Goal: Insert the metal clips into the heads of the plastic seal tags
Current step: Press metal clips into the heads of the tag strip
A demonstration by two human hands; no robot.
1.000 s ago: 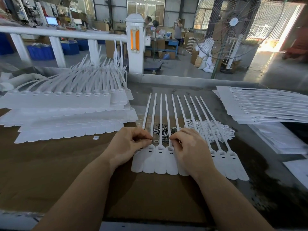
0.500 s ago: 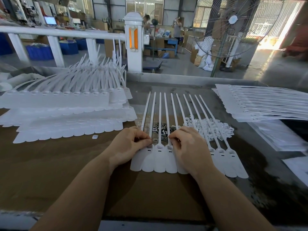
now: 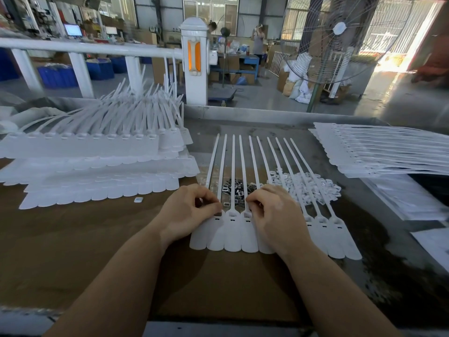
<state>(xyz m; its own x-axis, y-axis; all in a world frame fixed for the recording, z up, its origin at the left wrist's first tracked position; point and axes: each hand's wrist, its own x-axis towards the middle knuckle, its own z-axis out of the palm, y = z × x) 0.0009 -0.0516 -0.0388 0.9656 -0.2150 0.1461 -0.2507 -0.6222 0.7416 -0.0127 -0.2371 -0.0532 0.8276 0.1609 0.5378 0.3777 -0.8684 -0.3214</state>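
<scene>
A joined strip of white plastic seal tags (image 3: 243, 237) lies in front of me on brown cardboard, tails pointing away. My left hand (image 3: 187, 212) has curled fingers; thumb and forefinger pinch a small piece, apparently a metal clip (image 3: 220, 210), at a tag head near the strip's left end. My right hand (image 3: 274, 215) rests on the middle of the strip, its curled fingertips holding down a tag head (image 3: 247, 214). A small white piece (image 3: 226, 204) lies between the hands. Under the tails behind them sits a pile of dark metal clips (image 3: 233, 187).
A heap of small white plastic caps (image 3: 313, 188) lies right of the clips. Stacked tag strips (image 3: 97, 164) fill the left side, and flat strips (image 3: 388, 154) lie at the right. One loose cap (image 3: 138, 200) sits on the cardboard (image 3: 73, 239). A white rail and a fan stand beyond the table.
Both hands stay at the tag heads with only small finger movements. The view has shifted slightly.
</scene>
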